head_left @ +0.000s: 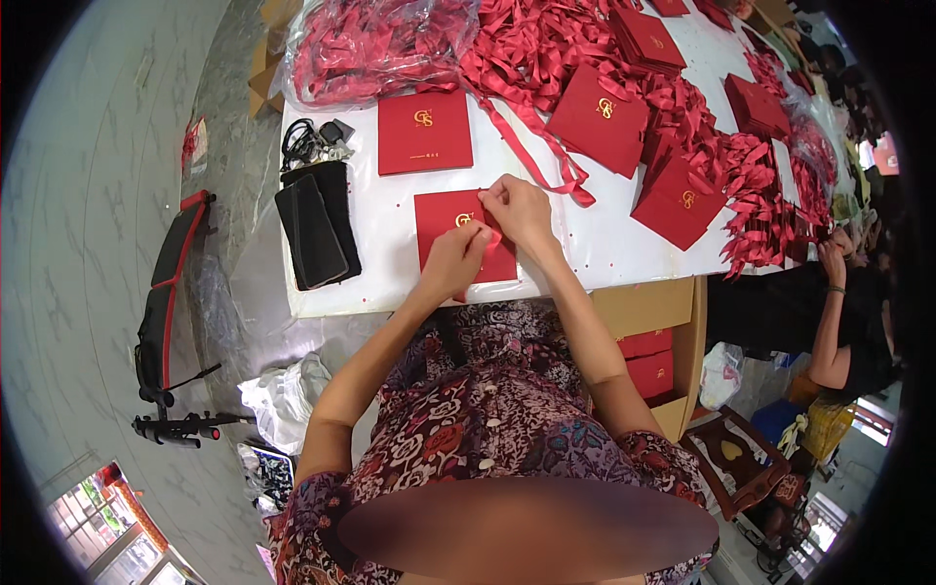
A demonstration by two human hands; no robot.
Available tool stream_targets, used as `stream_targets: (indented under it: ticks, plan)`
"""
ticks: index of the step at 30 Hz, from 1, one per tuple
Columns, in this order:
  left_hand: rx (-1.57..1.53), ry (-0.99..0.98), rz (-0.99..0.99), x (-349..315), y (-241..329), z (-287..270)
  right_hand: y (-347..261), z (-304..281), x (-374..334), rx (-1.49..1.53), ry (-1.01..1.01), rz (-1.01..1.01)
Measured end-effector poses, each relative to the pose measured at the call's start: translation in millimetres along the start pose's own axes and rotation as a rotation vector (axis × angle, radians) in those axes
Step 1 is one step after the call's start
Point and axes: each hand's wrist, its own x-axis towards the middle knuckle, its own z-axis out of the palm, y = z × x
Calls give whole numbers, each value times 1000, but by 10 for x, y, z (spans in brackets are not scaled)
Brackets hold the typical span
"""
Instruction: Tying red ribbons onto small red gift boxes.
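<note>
A flat red paper bag (pixel 445 212) with gold lettering lies on the white table in front of me. My left hand (pixel 456 259) is closed over its lower middle, pinching a red ribbon (pixel 493 236) whose pinkish end pokes out by the fingertips. At the bag's upper right edge my right hand (pixel 519 208) is closed in a pinch; what sits between its fingertips is too small to make out. Just beyond lies a neat stack of red bags (pixel 425 132).
Loose red ribbons (pixel 531 63) heap at the back, beside a clear plastic bag of ribbons (pixel 375 49). Black phones (pixel 314 234) and cables (pixel 310 144) lie left. More red bags (pixel 597 119) lie right. A cardboard box (pixel 673 327) stands below the table edge. Another person's hand (pixel 835 255) works far right.
</note>
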Motion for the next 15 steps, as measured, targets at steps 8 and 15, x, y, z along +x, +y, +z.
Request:
stream_targets:
  ticks: [8,15]
  plan:
    - [433,470,510,369,-227,-257,3,-141,-118,174,-56,-83]
    - [545,264,379,462,-175,-266,117,-61,-151,247,-24,-65]
